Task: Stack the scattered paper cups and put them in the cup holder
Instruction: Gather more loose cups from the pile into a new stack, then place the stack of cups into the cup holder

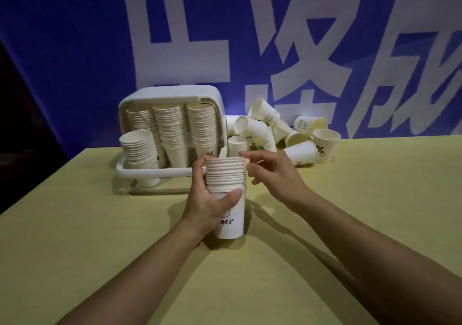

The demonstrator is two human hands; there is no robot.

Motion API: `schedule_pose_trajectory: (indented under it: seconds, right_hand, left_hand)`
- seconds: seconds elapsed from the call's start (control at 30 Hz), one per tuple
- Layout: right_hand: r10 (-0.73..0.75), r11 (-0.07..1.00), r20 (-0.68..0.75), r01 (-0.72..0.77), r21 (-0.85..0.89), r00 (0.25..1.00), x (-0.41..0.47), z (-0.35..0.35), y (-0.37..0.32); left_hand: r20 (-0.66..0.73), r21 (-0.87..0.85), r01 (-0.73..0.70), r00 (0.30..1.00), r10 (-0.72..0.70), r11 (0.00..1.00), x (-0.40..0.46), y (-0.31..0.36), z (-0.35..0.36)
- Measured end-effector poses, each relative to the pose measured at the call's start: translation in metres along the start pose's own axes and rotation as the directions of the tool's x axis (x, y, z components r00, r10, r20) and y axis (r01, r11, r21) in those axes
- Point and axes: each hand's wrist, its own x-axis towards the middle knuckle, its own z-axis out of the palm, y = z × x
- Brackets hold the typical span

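Nearest the camera, a stack of cups [228, 194] stands on the yellow table [100, 249], and the left hand [210, 199] wraps round it, thumb across the front and fingers curled behind the rims. The right hand [270, 172] sits just beside the stack's top with its fingers loosely bent, fingertips at the uppermost rim; whether it pinches that rim or only touches it is hard to tell. This looks like the stacking step, with the pile being squared up. Beyond the hands stands the white cup holder [172, 135], already carrying three columns of cups, with one more stack [140, 150] leaning at its left front. To its right, loose cups [280, 135] lie tumbled in a heap against the blue banner [75, 50]. The next move probably calls for reaching to that heap for another cup, or for carrying the stack to the holder.
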Motion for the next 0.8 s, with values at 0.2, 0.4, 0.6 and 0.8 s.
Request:
schedule_pose_trajectory:
  seconds: [0.2,0.4,0.6,0.8]
  right_hand:
    - [0.17,0.963,0.198,-0.205,0.174,0.965,0.01,0.065,0.004]
    - [0.275,0.895,0.259,-0.345,0.283,0.926,0.003,0.085,0.035]
    - [0.275,0.901,0.256,-0.341,0.269,0.927,0.0,0.084,0.041]
    - [0.293,0.862,0.286,-0.381,0.333,0.912,0.003,0.081,0.044]
  left_hand:
    - [-0.2,0.048,-0.051,0.978,0.06,0.998,-0.001,0.027,-0.061]
    - [-0.34,0.199,-0.076,0.93,0.141,0.977,0.022,0.051,-0.097]
    - [-0.444,0.414,-0.025,0.867,0.226,0.91,0.053,0.049,-0.099]
    - [-0.515,0.458,0.033,0.824,0.235,0.888,0.072,0.028,-0.088]
